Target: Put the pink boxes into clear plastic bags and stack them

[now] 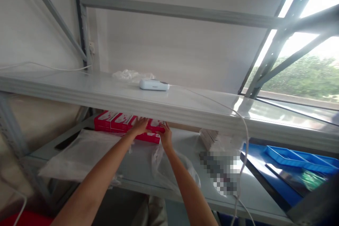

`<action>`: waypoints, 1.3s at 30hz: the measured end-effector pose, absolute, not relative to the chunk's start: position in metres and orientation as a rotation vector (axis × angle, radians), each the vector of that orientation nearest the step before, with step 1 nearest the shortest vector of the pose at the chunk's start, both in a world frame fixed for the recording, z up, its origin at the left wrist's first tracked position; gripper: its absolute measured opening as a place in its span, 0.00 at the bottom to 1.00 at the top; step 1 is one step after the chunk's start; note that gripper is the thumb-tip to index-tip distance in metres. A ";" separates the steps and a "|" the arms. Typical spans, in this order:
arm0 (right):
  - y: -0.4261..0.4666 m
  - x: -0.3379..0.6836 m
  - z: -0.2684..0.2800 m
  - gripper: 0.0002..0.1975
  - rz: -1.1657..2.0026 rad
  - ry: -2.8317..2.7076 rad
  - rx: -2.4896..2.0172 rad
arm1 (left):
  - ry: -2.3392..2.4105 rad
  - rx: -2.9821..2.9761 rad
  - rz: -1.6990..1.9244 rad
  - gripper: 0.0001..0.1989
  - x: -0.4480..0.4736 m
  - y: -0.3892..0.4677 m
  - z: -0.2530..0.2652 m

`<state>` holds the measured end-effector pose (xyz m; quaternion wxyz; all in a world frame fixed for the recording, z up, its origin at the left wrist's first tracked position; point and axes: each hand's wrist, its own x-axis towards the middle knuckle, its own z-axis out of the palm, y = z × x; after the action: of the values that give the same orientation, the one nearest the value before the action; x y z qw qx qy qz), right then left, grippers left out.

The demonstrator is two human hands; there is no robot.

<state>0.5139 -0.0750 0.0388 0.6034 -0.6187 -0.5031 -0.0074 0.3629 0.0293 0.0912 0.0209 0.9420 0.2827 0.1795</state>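
Under the upper shelf, a row of red-and-white cardboard boxes (122,123) sits on the lower shelf. My left hand (140,126) reaches over the front of a red box, its fingers on the top and its thumb at the front side. At the right end of the row, my right hand (166,136) grips the same box by its end. Another red box lies beneath it, partly hidden. To the left of my forearm is a stack of clear plastic bags (79,153). A crumpled clear plastic bag (174,169) lies under my right forearm.
A white handheld device (154,85) with a cable rests on the upper shelf (66,86), whose edge overhangs the boxes. The cable hangs down at the right. Blue divided trays (302,159) stand far right, near a metal upright. A blurred patch hides something right of centre.
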 end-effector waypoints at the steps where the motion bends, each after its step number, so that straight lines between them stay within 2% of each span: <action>1: -0.070 0.516 0.032 0.19 0.004 -1.176 -1.453 | 0.866 2.917 0.531 0.33 0.362 0.035 0.085; 9: -0.053 0.526 0.002 0.20 0.013 -1.288 -1.539 | 0.789 2.921 0.630 0.35 0.357 0.046 0.046; 23: -0.052 0.534 -0.002 0.22 0.067 -1.401 -1.461 | 0.840 2.883 0.514 0.30 0.360 0.039 0.062; 31: -0.057 0.538 0.006 0.21 0.083 -1.485 -1.462 | 0.813 2.932 0.579 0.31 0.358 0.046 0.058; 34: -0.063 0.534 0.011 0.25 0.077 -1.526 -1.548 | 0.769 2.976 0.572 0.30 0.356 0.042 0.060; 39: -0.093 0.516 0.027 0.35 0.018 -1.444 -1.951 | 0.768 3.077 0.530 0.32 0.354 0.034 0.065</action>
<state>0.5158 -0.0931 0.0271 0.3494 -0.7531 -0.5574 0.0069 0.3542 0.0335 0.0648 -0.0367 0.9564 0.2386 0.1647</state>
